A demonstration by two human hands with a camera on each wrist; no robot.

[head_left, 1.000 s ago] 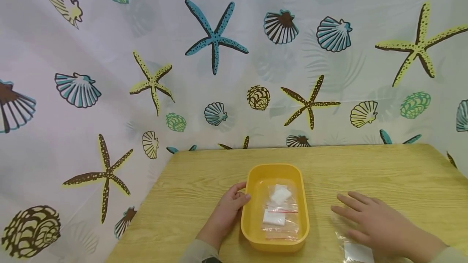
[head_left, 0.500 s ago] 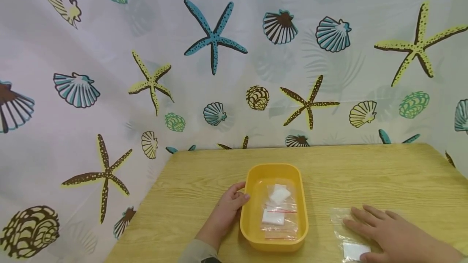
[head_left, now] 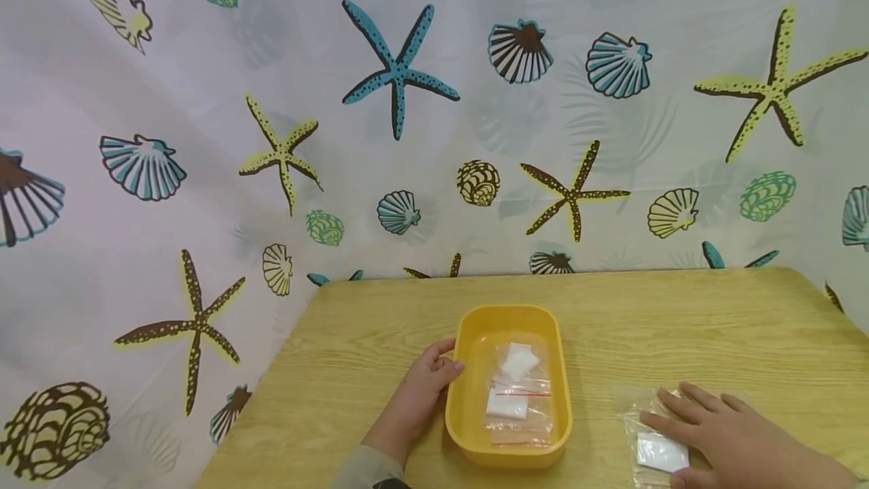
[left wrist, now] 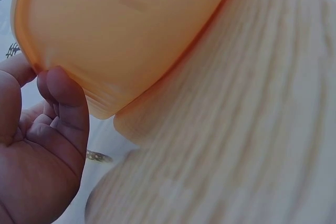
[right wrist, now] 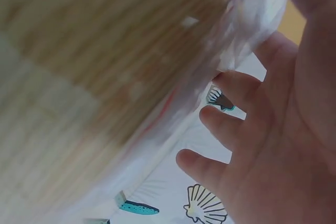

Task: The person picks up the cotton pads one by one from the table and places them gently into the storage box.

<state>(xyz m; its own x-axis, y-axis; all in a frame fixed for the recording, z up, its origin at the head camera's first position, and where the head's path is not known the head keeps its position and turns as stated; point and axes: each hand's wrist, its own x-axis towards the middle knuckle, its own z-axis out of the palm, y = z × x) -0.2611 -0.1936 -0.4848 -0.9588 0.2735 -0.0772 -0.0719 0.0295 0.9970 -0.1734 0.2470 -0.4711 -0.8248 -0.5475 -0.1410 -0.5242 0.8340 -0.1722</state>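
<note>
A yellow plastic tray (head_left: 509, 460) stands on the table in the head view. At its left side my left hand (head_left: 416, 396) grips the rim, thumb on the rim and fingers outside. Inside lie clear zip bags (head_left: 521, 429) with red seal lines and white folded pieces. Right of the tray, another clear zip bag (head_left: 661, 453) with a white piece lies partly hidden under my right hand (head_left: 740, 436). The fingers of that hand are spread and fairly straight over the bag. In the right wrist view the bag (right wrist: 254, 22) touches the fingertips.
The wood-grain table (head_left: 380, 323) extends around the tray. Behind it and at the left hangs a white curtain (head_left: 448, 134) printed with shells and starfish.
My right hand has moved toward the right and come down onto the zip bag, which has shifted slightly. The left hand keeps its hold on the tray.
</note>
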